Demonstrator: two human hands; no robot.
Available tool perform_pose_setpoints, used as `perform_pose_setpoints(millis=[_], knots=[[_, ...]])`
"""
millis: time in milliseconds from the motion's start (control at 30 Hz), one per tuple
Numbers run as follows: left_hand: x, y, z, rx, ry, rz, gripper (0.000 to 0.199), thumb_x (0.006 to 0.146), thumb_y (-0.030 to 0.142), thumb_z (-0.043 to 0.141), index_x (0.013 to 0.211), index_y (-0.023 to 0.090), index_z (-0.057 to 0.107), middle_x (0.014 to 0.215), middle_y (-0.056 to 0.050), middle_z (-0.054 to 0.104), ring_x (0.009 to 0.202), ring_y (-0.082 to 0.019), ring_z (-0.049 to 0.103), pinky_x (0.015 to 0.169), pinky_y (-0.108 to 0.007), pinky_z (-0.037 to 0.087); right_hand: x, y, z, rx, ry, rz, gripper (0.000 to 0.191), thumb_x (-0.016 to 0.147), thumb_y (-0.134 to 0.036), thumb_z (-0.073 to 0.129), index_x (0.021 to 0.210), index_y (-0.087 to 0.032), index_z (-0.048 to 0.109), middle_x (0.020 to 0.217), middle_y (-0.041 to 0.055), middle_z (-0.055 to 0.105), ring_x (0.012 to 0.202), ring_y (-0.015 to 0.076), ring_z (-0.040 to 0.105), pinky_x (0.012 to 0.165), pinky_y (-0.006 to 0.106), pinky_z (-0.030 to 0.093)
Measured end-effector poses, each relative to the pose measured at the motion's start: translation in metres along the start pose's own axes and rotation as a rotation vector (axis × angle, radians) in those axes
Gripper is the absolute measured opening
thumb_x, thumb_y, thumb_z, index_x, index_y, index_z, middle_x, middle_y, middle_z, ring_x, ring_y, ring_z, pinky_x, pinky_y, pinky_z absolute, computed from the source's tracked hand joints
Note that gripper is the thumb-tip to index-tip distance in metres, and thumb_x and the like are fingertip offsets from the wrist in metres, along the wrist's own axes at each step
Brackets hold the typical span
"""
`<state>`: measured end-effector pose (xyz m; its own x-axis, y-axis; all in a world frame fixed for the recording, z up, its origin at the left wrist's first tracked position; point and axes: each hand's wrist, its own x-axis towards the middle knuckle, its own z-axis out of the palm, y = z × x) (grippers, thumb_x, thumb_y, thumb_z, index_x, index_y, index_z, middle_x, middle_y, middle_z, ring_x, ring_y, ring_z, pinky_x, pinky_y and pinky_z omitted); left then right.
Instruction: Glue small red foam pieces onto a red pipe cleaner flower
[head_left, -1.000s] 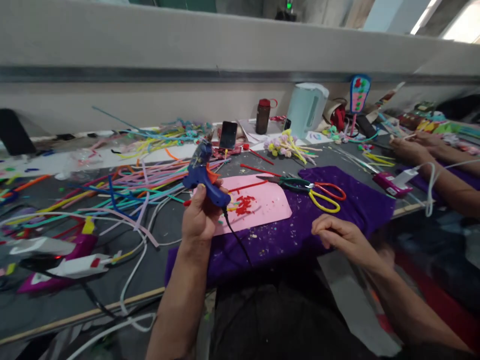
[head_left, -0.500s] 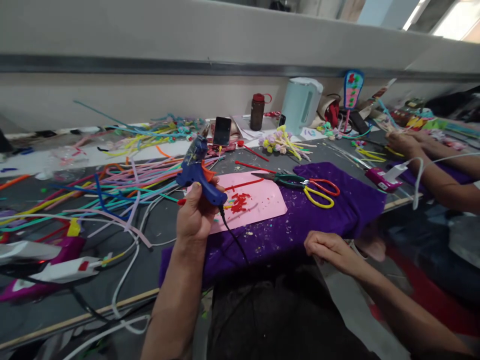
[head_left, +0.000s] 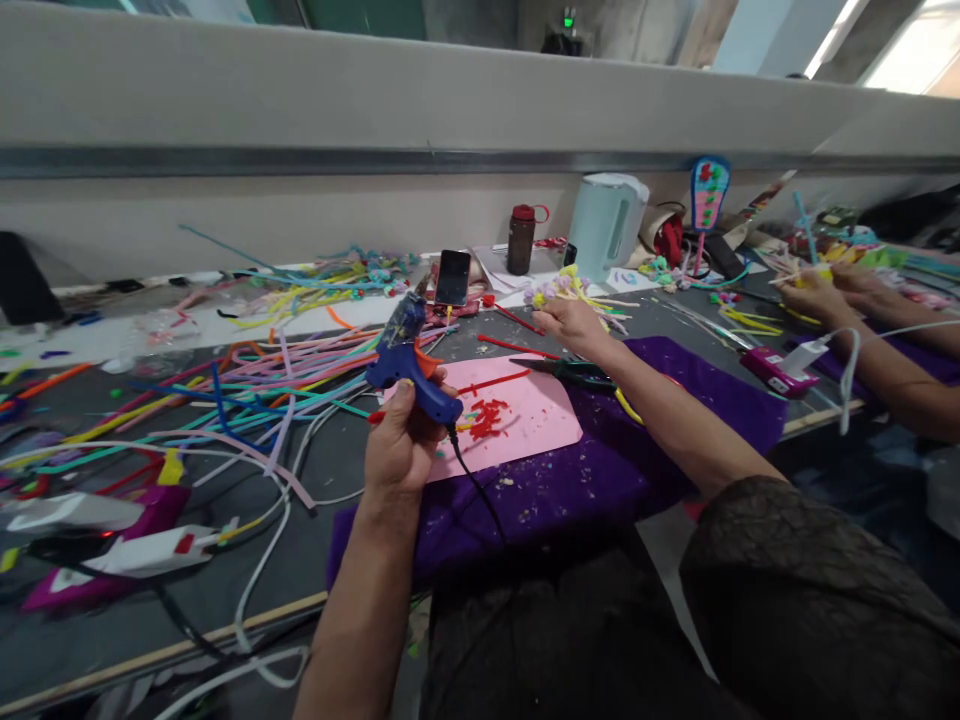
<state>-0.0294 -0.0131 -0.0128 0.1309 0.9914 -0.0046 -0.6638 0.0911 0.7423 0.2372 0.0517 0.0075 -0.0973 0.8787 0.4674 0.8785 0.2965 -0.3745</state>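
Observation:
My left hand is wrapped round a blue glue gun with an orange trigger, held above the left edge of a pink sheet. Red bits lie on that sheet. My right hand reaches out at the near side of a bunch of pale flowers with yellow and cream stems; its fingers are bent together, and what they hold, if anything, is hidden. Under my right forearm are pliers and scissors with a yellow handle, partly covered, on a purple cloth.
Colourful pipe cleaners and white cables spread over the left side, near magenta power strips. A phone, a brown bottle and a kettle stand behind. At right, another person's hands work over stems.
My right hand has moved from the cloth's front edge up and forward to the flower bunch, its forearm now covering the scissors. The view has shifted slightly; my left hand still holds the glue gun.

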Motion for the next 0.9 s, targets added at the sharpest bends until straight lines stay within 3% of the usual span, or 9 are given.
perform_pose_setpoints(millis=[100,233,333,400,467,600,733,900], knots=[[-0.001,0.000,0.000,0.003,0.006,-0.007,0.026,0.069,0.036,0.064,0.085,0.015,0.066,0.077,-0.004,0.069,0.062,-0.013,0.063,0.054,-0.020,0.051,0.012,0.002,0.007,-0.051,0.138,0.005,0.016,0.079,-0.024,0.051,0.080,-0.013,0.062,0.073,0.0044,0.061,0.066,0.0136,0.051,0.060,0.024,0.034],[-0.003,0.001,0.002,0.007,0.007,-0.020,0.027,0.069,0.036,0.065,0.085,0.015,0.066,0.072,-0.004,0.068,0.057,-0.012,0.062,0.050,-0.019,0.048,-0.004,-0.025,0.004,0.073,0.077,-0.010,0.042,0.089,-0.035,0.032,0.066,-0.014,0.060,0.056,0.0020,0.055,0.056,0.0124,0.050,0.059,0.025,0.037],[-0.004,0.001,0.003,-0.004,0.021,0.012,0.026,0.069,0.036,0.065,0.085,0.015,0.066,0.071,-0.004,0.068,0.055,-0.011,0.061,0.048,-0.019,0.047,-0.029,-0.067,0.000,0.199,0.060,-0.258,0.032,0.086,-0.039,0.039,0.094,-0.016,0.059,0.089,0.0059,0.062,0.077,0.0157,0.056,0.071,0.028,0.042],[-0.004,0.000,0.003,-0.017,0.018,0.029,0.027,0.068,0.037,0.065,0.085,0.016,0.066,0.071,-0.003,0.068,0.055,-0.011,0.061,0.048,-0.018,0.046,-0.046,-0.094,0.000,0.199,-0.011,-0.462,0.052,0.076,-0.048,0.054,0.117,-0.017,0.048,0.117,0.0106,0.053,0.103,0.0229,0.050,0.086,0.036,0.039],[-0.004,-0.002,0.002,-0.018,0.022,0.040,0.028,0.067,0.038,0.066,0.083,0.015,0.065,0.071,-0.003,0.068,0.056,-0.011,0.061,0.047,-0.017,0.044,-0.059,-0.113,0.005,0.168,-0.040,-0.528,0.067,0.072,-0.051,0.057,0.126,-0.016,0.039,0.126,0.0140,0.046,0.115,0.0273,0.042,0.094,0.042,0.034],[-0.004,-0.006,-0.002,0.065,0.100,0.090,0.026,0.063,0.036,0.070,0.069,0.013,0.062,0.059,-0.001,0.064,0.048,-0.010,0.057,0.041,-0.017,0.039,-0.070,-0.129,0.020,0.168,-0.151,-0.506,0.068,0.073,-0.043,0.058,0.131,-0.017,0.032,0.123,0.0145,0.048,0.111,0.0286,0.046,0.090,0.045,0.038],[-0.005,-0.009,-0.003,0.141,0.106,0.161,0.026,0.062,0.036,0.070,0.059,0.014,0.056,0.047,0.004,0.055,0.038,-0.007,0.048,0.038,-0.018,0.037,-0.073,-0.135,0.035,0.204,-0.074,-0.394,0.073,0.070,-0.038,0.061,0.131,-0.015,0.030,0.123,0.0163,0.048,0.111,0.0301,0.046,0.090,0.046,0.040],[-0.009,-0.004,0.002,0.110,0.024,0.202,0.020,0.066,0.032,0.068,0.072,0.014,0.063,0.060,0.001,0.063,0.051,-0.009,0.056,0.054,-0.022,0.047,-0.069,-0.138,0.043,0.398,-0.044,-0.279,0.063,0.072,-0.016,0.051,0.132,-0.018,0.030,0.121,0.0119,0.050,0.107,0.0247,0.050,0.089,0.040,0.042]])
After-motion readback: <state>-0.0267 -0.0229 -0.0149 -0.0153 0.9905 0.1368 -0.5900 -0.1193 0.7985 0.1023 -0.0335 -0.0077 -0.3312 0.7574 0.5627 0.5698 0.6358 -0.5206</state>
